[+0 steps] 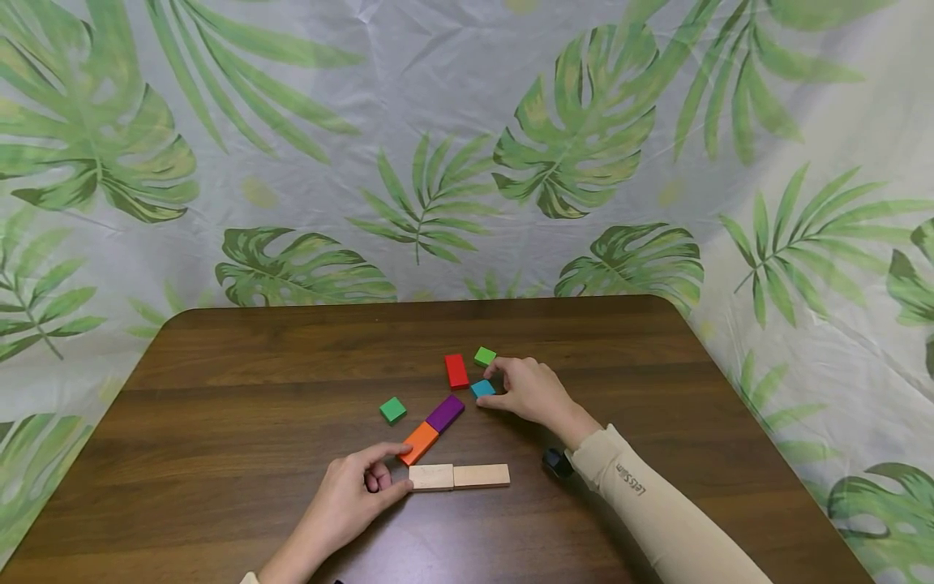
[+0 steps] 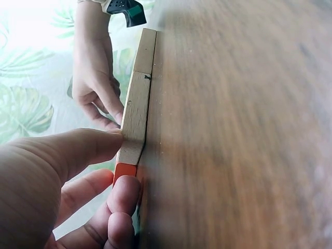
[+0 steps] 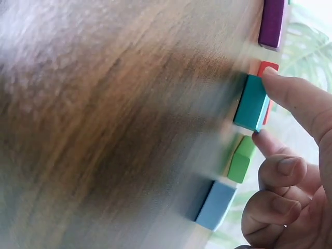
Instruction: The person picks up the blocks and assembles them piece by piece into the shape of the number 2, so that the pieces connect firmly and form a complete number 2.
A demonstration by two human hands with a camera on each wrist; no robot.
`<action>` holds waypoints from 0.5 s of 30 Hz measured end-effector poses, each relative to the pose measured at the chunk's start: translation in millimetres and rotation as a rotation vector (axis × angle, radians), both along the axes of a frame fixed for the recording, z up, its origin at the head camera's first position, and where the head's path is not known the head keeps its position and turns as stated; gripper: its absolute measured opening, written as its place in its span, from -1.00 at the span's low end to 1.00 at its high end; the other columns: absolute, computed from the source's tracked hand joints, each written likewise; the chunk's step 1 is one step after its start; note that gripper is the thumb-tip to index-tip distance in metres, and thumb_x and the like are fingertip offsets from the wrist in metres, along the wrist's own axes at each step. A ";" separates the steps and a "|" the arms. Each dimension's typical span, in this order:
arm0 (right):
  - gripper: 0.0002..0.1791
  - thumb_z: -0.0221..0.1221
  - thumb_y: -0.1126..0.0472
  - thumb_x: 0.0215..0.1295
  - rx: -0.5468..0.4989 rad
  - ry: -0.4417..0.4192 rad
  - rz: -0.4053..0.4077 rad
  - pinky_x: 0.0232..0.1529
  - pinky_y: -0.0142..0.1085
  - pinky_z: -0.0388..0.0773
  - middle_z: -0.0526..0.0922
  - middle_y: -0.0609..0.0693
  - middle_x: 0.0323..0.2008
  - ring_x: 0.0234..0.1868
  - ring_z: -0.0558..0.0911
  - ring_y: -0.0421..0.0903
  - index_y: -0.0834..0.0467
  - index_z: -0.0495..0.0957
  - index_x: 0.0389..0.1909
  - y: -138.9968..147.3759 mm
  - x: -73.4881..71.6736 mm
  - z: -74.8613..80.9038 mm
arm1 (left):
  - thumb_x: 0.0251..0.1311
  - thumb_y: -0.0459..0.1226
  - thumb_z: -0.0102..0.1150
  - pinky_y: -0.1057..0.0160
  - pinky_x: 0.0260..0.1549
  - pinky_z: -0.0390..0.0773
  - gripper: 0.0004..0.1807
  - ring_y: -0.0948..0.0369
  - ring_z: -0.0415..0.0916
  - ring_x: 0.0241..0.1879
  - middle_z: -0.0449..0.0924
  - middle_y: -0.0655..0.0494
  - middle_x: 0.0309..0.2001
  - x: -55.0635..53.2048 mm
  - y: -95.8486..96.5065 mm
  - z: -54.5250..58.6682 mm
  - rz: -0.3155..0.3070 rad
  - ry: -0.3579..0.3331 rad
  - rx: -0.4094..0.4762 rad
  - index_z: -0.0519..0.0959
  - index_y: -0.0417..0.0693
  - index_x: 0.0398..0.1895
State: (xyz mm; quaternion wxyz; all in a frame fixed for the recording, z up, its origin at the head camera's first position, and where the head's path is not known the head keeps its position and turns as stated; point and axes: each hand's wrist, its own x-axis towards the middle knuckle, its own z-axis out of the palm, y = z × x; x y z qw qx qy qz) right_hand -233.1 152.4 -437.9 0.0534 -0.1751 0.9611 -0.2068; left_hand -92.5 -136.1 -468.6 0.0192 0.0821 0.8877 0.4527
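Note:
My left hand touches the near end of an orange block with the index finger and the left end of a wooden block with the thumb. Its other fingers are bent. A second wooden block continues that row to the right, while a purple block meets the orange one at its far end. My right hand pinches a blue block on the table between thumb and index finger. Close by lie a red block and a light green block.
A green block lies left of the purple one. In the right wrist view, a grey-blue block stands beyond the light green one. The brown wooden table ends at a leaf-patterned cloth. A black device sits at the right wrist.

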 end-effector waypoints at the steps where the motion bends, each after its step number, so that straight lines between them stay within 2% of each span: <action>1: -0.55 0.55 -0.14 0.22 0.000 0.000 0.000 -0.48 -0.32 0.33 0.54 -0.12 -0.51 -0.52 0.46 -0.20 0.01 0.73 0.01 -0.1 -0.2 -0.2 | 0.14 -0.23 0.63 0.42 -0.44 0.42 -0.58 0.44 0.35 -0.52 0.51 0.37 -0.55 0.0 0.0 0.1 0.000 0.000 0.000 0.77 0.16 0.09; 15: -0.59 0.52 -0.05 0.29 -0.027 -0.018 0.063 -0.49 -0.36 0.24 0.45 -0.14 -0.60 -0.55 0.40 -0.23 -0.02 0.76 0.10 -5.6 -6.8 -0.9 | 0.14 -0.24 0.62 0.42 -0.42 0.42 -0.58 0.43 0.35 -0.51 0.51 0.38 -0.55 0.1 0.8 -0.9 0.004 -0.011 -0.014 0.77 0.17 0.09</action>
